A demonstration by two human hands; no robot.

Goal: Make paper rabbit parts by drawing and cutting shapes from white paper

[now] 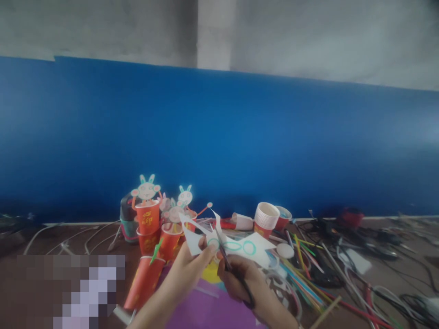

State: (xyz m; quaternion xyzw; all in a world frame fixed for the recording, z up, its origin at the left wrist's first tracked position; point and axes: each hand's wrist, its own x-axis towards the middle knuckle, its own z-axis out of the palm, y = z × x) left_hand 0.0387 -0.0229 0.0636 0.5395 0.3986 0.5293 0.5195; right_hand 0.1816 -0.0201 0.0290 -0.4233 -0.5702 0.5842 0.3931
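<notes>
White paper [263, 249] with green-outlined circles and an oval is held up over the purple sheet. My left hand [199, 258] pinches its left part near one green circle, where jagged cut strips stick up. My right hand [242, 278] is closed round dark-handled scissors [246, 292]. The blades point up and left and lie against the paper, just right of my left fingers. How far the blades are apart is hard to make out.
Red paper cups [147, 217] with paper rabbit figures [146, 189] stand at left. Stacked cups [266, 217] stand behind the paper. Colourful sticks [303, 285] and dark cables [318, 228] lie at right. A purple sheet [202, 310] lies below my hands. A blue wall panel [219, 137] rises behind.
</notes>
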